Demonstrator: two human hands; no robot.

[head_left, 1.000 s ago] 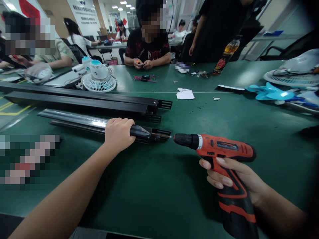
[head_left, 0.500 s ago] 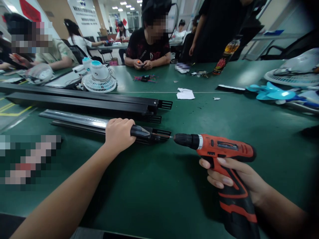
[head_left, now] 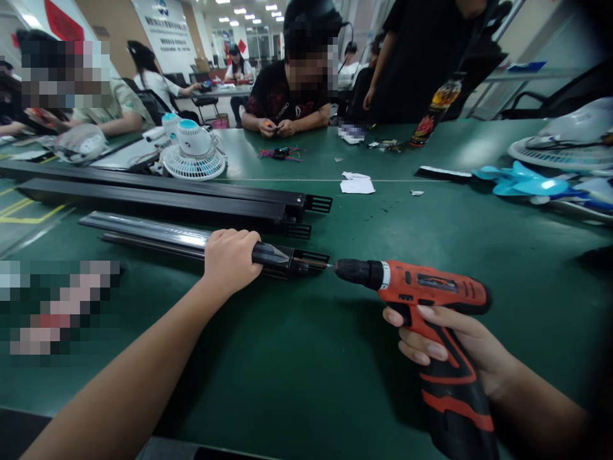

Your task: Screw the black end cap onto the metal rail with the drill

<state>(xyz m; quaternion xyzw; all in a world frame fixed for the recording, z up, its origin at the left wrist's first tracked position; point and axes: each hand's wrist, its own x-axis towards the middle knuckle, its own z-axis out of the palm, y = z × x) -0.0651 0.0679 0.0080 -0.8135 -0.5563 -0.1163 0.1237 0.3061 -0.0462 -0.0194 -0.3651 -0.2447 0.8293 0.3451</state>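
My left hand (head_left: 232,260) is wrapped round a long black metal bar (head_left: 148,231) with a shiny upper face, near its right end. A slotted black bracket (head_left: 313,259) sticks out at that end. My right hand (head_left: 450,335) grips the handle of an orange and black cordless drill (head_left: 431,284), a finger at the trigger. The drill lies level, chuck to the left. Its long thin bit reaches over the bracket to the bar's end; whether the tip touches a screw cannot be made out.
Two more black bars (head_left: 158,203) lie behind. Fan parts (head_left: 194,153) stand at back left, blue fan blades (head_left: 522,181) at right. White paper scraps (head_left: 357,183), wires (head_left: 281,153) and a bottle (head_left: 437,110) are on the green table (head_left: 297,370). A co-worker (head_left: 287,96) sits opposite.
Both hands, the drill and the bar keep nearly the same pose. The whole view has shifted very slightly. The co-worker opposite has lowered their head a little.
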